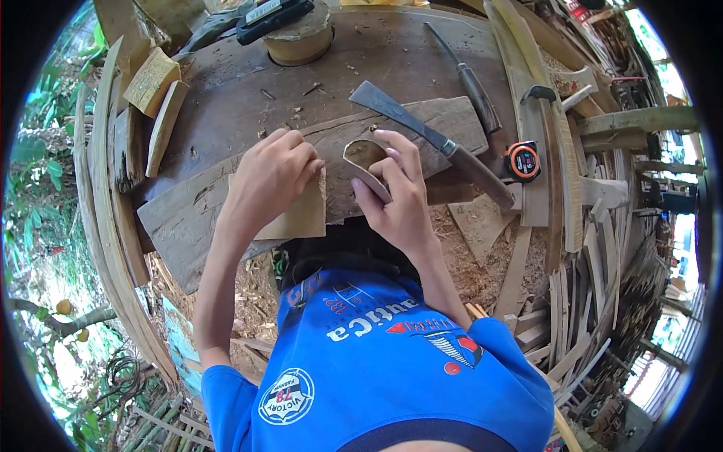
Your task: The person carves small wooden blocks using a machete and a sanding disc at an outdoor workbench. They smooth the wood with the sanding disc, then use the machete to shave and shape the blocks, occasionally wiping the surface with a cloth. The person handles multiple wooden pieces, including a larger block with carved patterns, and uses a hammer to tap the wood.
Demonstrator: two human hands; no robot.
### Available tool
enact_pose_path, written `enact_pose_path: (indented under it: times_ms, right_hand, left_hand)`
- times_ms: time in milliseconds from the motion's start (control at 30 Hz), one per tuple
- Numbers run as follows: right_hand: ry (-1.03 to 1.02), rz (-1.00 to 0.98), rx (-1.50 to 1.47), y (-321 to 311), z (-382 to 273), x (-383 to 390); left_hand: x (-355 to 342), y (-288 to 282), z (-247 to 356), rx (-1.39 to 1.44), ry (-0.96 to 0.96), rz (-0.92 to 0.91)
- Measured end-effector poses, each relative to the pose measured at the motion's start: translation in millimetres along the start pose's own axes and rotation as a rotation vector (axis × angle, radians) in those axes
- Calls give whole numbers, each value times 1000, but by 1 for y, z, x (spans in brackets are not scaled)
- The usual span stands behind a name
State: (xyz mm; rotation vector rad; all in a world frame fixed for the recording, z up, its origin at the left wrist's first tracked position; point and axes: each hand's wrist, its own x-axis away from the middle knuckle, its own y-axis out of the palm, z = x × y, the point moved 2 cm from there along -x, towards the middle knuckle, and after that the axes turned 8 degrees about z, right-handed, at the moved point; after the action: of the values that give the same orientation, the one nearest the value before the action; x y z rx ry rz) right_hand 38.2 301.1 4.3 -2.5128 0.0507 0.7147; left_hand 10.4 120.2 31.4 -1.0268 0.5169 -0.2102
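Observation:
My left hand (279, 177) is curled closed over a pale, flat piece of wood (305, 212), which lies at the near edge of a weathered plank (199, 203). Its fingertips are turned down and hidden, so what they grip does not show. Between the thumb and fingers of my right hand (399, 192) is a small brown piece with a rounded end and a pale rim (366, 153). Just beyond that hand, a broad-bladed knife (437, 141) with a wooden handle lies slantwise across the plank.
Further back lies a narrow tool with a wooden handle (468, 84). An orange and black tape measure (522, 161) sits right of the knife. A round wooden block (300, 47) bears a black object (273, 18). Wood offcuts (154, 83) line the left; long strips (556, 188) the right.

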Motion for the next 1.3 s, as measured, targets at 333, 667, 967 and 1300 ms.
enact_pose_path:
  times_ms: [333, 667, 967, 1300]
  right_hand:
    - [117, -141, -257, 17, -2, 0]
    - [-129, -270, 13, 28, -13, 4]
    - [106, -348, -143, 23, -16, -2]
    - [-98, -351, 152, 32, -31, 5]
  left_hand:
    - [14, 14, -15, 246, -184, 167]
    - [16, 11, -25, 513, -503, 399]
    - [47, 10, 0, -105, -388, 318]
    - [43, 18, -4, -242, -415, 323]
